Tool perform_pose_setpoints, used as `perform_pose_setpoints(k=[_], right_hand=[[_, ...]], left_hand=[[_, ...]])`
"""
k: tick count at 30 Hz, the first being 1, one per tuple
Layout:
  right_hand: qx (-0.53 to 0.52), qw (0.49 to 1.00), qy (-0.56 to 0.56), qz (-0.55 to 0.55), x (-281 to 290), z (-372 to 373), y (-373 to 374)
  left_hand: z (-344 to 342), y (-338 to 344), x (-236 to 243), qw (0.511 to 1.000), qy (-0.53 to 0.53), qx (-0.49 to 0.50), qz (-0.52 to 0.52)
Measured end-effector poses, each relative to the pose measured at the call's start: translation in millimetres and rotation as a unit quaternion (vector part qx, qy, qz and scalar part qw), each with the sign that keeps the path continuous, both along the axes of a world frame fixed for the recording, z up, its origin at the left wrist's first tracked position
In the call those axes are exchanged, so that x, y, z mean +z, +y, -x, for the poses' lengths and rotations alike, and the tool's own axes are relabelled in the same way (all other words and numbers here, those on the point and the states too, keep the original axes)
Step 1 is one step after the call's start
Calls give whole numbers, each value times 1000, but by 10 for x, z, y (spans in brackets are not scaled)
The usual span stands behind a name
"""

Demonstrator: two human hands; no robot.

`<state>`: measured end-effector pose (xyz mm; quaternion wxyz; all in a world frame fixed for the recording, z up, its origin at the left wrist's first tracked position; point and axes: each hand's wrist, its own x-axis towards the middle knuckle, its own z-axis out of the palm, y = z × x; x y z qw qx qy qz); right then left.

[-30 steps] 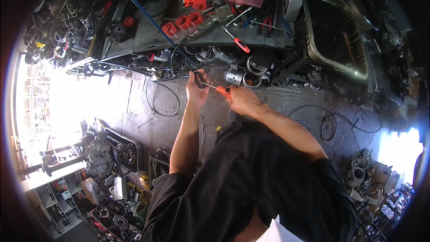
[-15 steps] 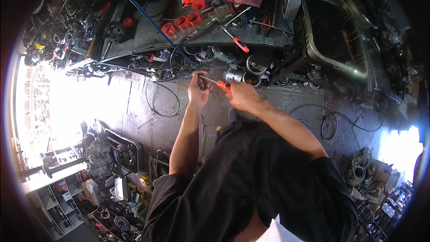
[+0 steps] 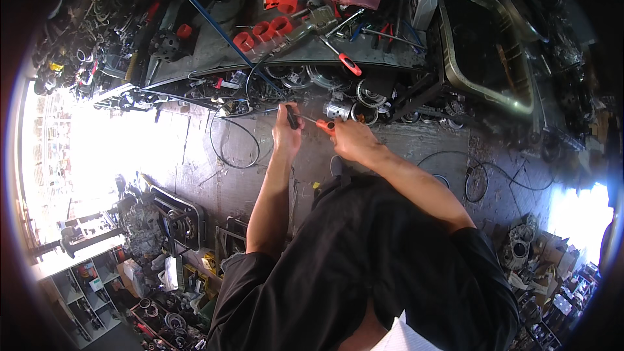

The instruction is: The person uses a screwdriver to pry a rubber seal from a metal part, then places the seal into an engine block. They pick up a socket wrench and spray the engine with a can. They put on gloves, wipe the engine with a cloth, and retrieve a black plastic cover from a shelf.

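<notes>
My left hand (image 3: 285, 135) is closed around a small dark part (image 3: 292, 117), whose exact kind I cannot make out. A thin black cable (image 3: 235, 165) loops below the bench and runs toward that hand. My right hand (image 3: 356, 142) grips a screwdriver by its orange handle (image 3: 324, 126). The thin metal shaft points left, its tip at or close to the dark part. Both hands are raised in front of me, just short of the bench edge.
Red cups (image 3: 262, 30), a ratchet with a red grip (image 3: 350, 64) and pliers lie on the bench (image 3: 214, 52). At the right stands a metal tray (image 3: 453, 71) beside a grey bottle (image 3: 423, 1). A blue bar (image 3: 201, 10) slants across. Metal parts crowd underneath.
In my left hand the dark part has turned, showing a narrower side. The screwdriver has shifted slightly, and less of its shaft shows. Both arms stay nearly where they were.
</notes>
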<state>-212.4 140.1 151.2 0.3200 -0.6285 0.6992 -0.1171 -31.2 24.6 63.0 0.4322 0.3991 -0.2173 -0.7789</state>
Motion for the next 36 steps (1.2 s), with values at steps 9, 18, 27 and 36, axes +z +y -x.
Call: perform_pose_setpoints(k=[9,18,27,36], right_hand=[[23,1000,7,-2,-18,12,13],[40,999,7,-18,16,8,28],[14,1000,-1,-12,66,1,-18],[48,998,0,-42,73,58,10]], left_hand=[[-64,-46,-45,998,-3,-34,61],[-86,-60,-43,994,-30,-54,87],[-72,-22,4,996,0,-55,75],[-162,-68,63,988,-8,-99,119]])
